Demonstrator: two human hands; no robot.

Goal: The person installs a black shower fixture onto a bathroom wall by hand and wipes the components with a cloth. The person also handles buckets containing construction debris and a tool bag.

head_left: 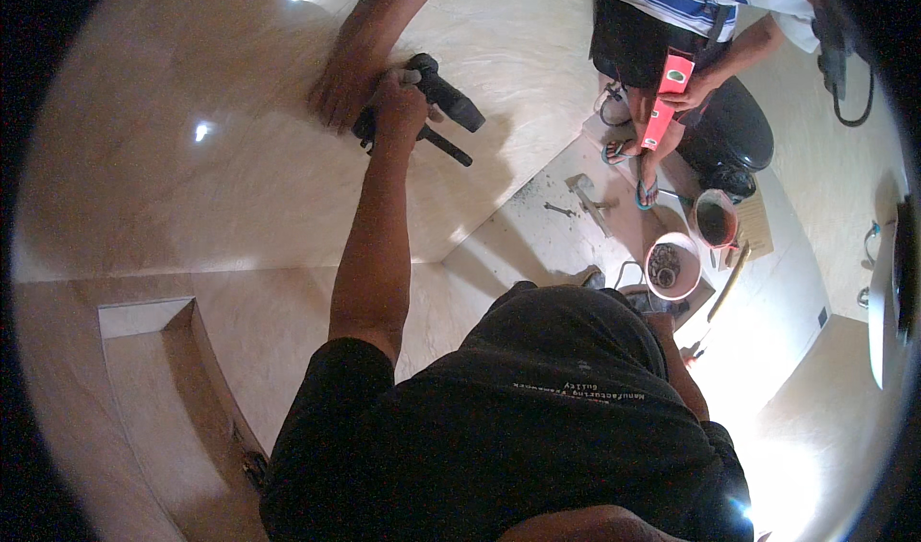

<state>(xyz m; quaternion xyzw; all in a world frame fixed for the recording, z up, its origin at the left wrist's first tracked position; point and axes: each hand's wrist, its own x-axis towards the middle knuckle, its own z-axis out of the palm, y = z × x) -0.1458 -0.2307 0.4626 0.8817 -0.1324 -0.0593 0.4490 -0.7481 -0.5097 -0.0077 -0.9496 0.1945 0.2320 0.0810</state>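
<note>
My left arm reaches up to the light stone-look wall. At its end, my left hand (399, 108) is closed round a black tap-like fitting (451, 99) with a thick upper body and a slimmer bar below. Beside it, another hand (336, 96) lies close to the wall; its forearm comes from the top edge, and whose it is I cannot tell. My right forearm (679, 369) runs down beside my body towards a pink-rimmed bucket (673, 288) of grey lumpy material. The right hand's fingers are hidden.
A co-worker at the upper right holds a red spirit level (669, 96). On the floor are a wrench (559, 210), a second bucket (716, 218) and a long tan-handled tool (726, 291). A black rounded bin-like object (739, 125) stands behind. A recessed niche (173, 388) opens at left.
</note>
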